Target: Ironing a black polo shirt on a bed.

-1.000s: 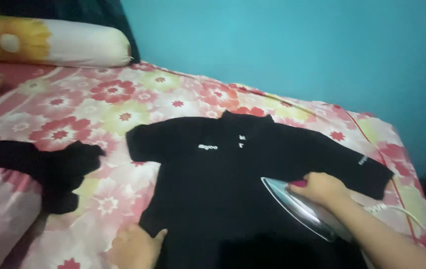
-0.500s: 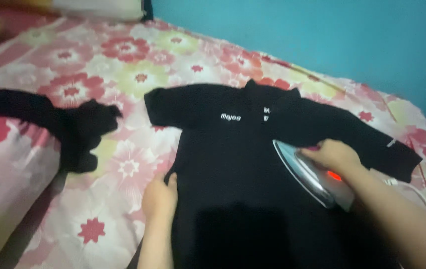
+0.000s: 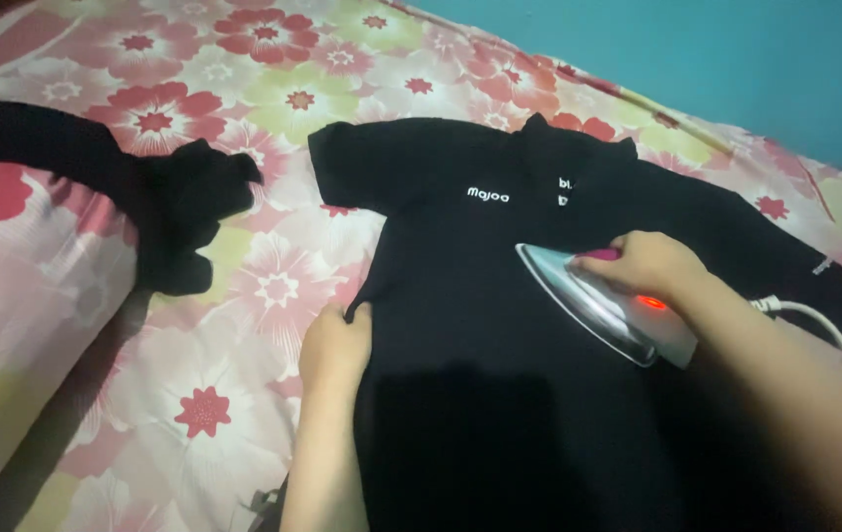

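A black short-sleeved collared shirt (image 3: 480, 325) lies flat, front up, on a floral bedsheet (image 3: 234, 99). My right hand (image 3: 643, 264) grips the pink handle of a silver clothes iron (image 3: 588, 300), whose soleplate rests on the shirt's chest with its tip pointing up-left. A small red light glows on the iron's body. My left hand (image 3: 334, 347) pinches the shirt's left side edge, holding the fabric down.
A crumpled black garment (image 3: 175, 212) lies on the sheet to the left, draped over a pink floral bolster (image 3: 17, 276). The iron's white cord (image 3: 815, 320) trails right across the sleeve. A teal wall (image 3: 736, 59) stands behind the bed.
The view has tilted down and closer. My right hand has slid the iron up-left across the chest. My left hand has moved up along the shirt's side edge.
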